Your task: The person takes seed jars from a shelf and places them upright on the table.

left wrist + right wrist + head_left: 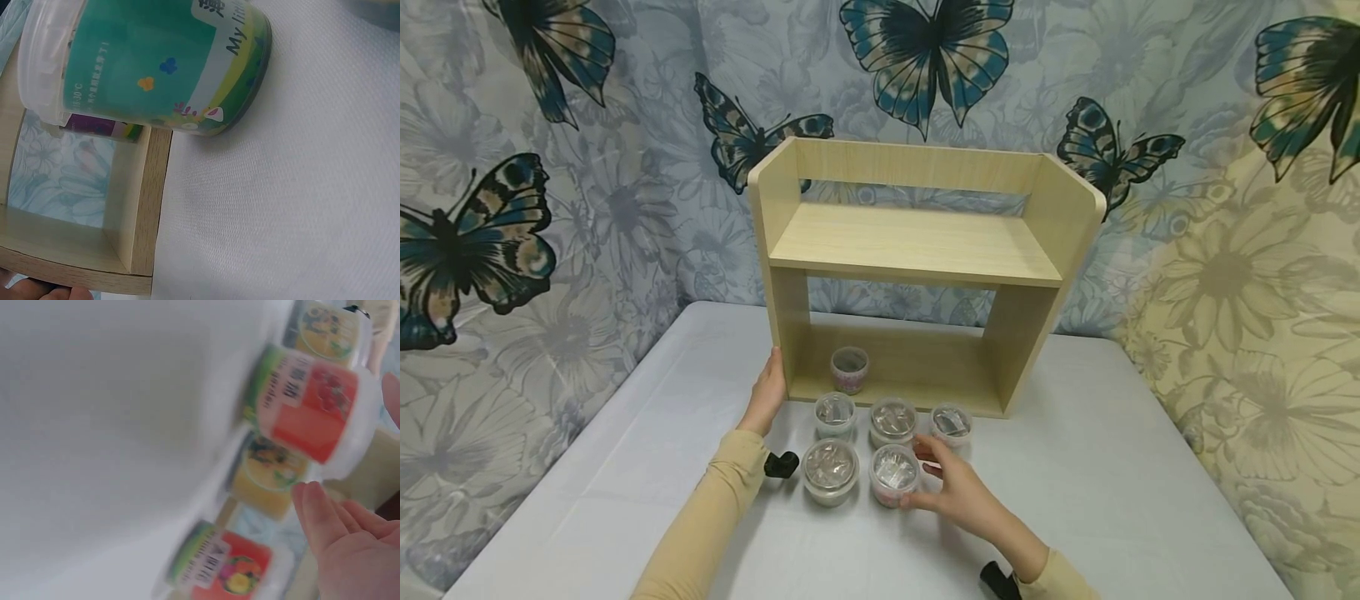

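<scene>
My left hand (766, 393) rests against the outer left side of a small wooden shelf (917, 246); some of its fingertips show past the panel in the left wrist view. My right hand (958, 492) is at the front right lidded plastic tub (896, 477), thumb and fingers spread around its right side. That tub has a red label (312, 403) in the right wrist view, where the fingers stand just off it. Around it are more lidded tubs: a front left one (830, 472) and a back row of a left (835, 414), middle (892, 422) and right one (951, 423).
One tub (850, 370) stands inside the lower shelf compartment, at its left. The white-covered table (1120, 483) runs back to walls hung with butterfly-patterned cloth (625, 208). A green-labelled tub (137, 69) looms close in the left wrist view.
</scene>
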Demonstrator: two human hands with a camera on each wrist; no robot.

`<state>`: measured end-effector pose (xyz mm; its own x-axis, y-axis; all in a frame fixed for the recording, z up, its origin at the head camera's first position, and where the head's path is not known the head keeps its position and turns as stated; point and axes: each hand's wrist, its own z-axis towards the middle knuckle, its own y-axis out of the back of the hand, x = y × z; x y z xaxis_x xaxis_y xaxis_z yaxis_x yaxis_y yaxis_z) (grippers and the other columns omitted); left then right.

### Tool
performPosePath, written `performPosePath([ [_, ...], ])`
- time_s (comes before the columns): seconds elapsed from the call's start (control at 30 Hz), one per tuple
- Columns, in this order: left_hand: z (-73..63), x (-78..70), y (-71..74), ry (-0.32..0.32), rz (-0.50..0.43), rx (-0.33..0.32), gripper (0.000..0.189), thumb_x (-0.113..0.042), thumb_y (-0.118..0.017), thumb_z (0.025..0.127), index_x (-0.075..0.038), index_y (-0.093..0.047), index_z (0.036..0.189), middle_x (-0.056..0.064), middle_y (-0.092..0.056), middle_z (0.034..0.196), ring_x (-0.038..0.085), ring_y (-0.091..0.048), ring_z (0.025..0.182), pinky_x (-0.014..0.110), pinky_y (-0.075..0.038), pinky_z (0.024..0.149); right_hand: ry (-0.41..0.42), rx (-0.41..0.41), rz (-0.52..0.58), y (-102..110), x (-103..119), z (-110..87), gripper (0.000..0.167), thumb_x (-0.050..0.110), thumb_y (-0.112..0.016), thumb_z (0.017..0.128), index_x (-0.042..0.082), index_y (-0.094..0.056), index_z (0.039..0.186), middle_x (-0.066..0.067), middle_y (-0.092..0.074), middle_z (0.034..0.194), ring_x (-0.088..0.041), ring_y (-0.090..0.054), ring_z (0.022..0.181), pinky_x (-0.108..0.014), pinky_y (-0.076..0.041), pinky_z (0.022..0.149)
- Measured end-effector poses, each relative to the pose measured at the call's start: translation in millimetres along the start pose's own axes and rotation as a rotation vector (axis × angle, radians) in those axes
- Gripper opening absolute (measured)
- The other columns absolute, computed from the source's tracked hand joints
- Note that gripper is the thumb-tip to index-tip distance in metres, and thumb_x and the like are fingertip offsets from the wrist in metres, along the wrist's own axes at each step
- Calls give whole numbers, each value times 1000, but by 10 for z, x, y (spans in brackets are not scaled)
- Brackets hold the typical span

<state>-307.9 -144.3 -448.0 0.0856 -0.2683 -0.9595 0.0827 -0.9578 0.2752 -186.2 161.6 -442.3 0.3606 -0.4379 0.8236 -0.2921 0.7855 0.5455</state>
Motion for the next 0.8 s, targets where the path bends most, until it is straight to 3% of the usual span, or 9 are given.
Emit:
performPosePath([
  [0.4,3,10,14,11,-3,12,89,-70,-7,88,-6,-7,149,14,-7,153,31,-4,138,45,-8,111,59,19,-52,167,245,288,74,20,-77,78,-7,-38,134,-22,-50,125,-32,-47,117,-40,-40,98],
  [0.63,-1,0,12,2,12,21,88,-70,-7,88,-7,-6,149,13,-7,153,31,-4,138,46,-8,111,94,-49,-75,293,377,498,71,20,-78,76,1,-41,134,-16,-55,121,-28,-51,114,-36,-42,96],
  [0.8,6,3,15,2,14,19,87,-69,-7,89,-7,-6,149,14,-7,153,31,-4,138,46,-8,111,93,-85,-47,379,429,678,70,16,-78,76,-1,-42,134,-18,-55,120,-31,-51,114,-39,-41,97],
])
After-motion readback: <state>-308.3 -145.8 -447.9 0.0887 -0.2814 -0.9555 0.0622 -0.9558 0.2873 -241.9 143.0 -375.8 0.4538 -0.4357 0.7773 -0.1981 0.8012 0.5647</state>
